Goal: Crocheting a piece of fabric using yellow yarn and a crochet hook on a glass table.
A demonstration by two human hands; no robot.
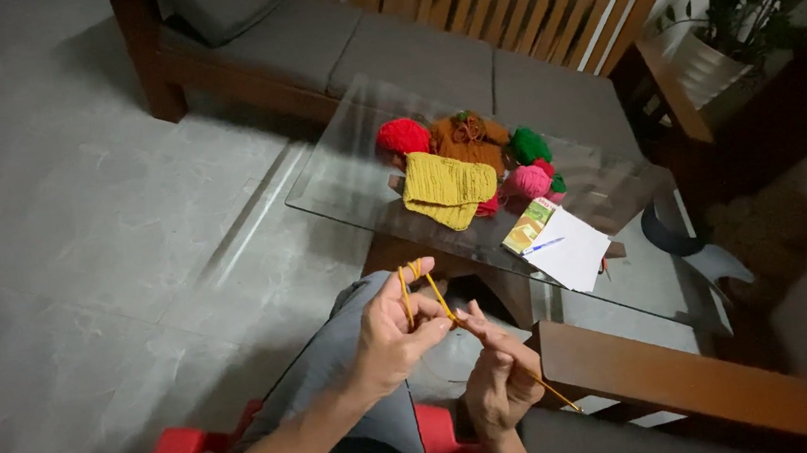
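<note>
The left hand (390,333) held looped yellow yarn (420,290); the right hand (500,381), just beside, gripped a strand running back toward the body.

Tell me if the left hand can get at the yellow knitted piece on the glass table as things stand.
Probably not readily: the left hand has yellow yarn looped round its fingers, and the yellow knitted piece lies farther off on the glass table.

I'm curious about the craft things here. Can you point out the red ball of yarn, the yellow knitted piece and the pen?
red ball of yarn (402,137): head view, middle of the ball.
yellow knitted piece (447,186): head view, centre of the folded fabric.
pen (543,246): head view, middle of its blue barrel.
</note>
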